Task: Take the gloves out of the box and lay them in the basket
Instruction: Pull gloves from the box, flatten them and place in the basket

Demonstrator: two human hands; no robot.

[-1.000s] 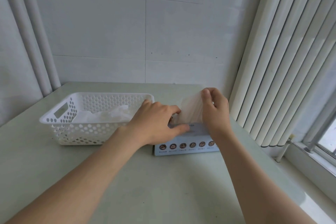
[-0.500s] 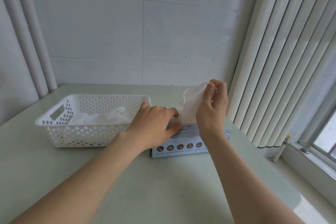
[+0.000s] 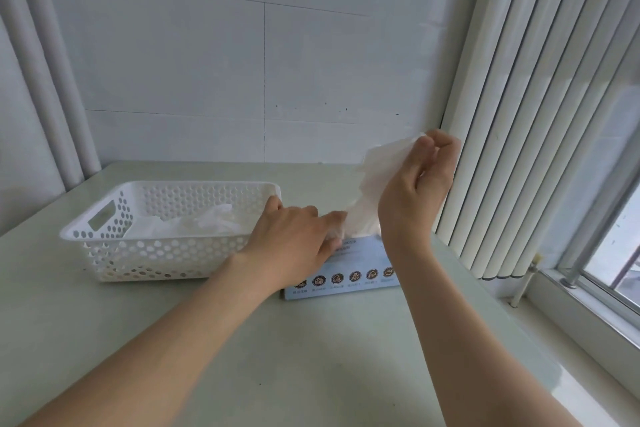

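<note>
A flat light-blue glove box (image 3: 349,270) lies on the pale table, right of a white perforated basket (image 3: 156,253). My right hand (image 3: 414,191) pinches a thin translucent glove (image 3: 372,184) at its top edge and holds it stretched up above the box; the glove's lower end still reaches the box opening. My left hand (image 3: 294,239) presses down on the box top, fingers flat by the opening. Several crumpled clear gloves (image 3: 194,224) lie inside the basket.
The table (image 3: 311,357) meets a white wall behind. Vertical blind slats (image 3: 519,114) hang close to the right of my right hand, with a window sill (image 3: 588,315) beyond. Pipes (image 3: 52,97) run up the left corner.
My right hand has risen and moved right, drawing the glove further up out of the box. My left hand has stayed pressed on the box.
</note>
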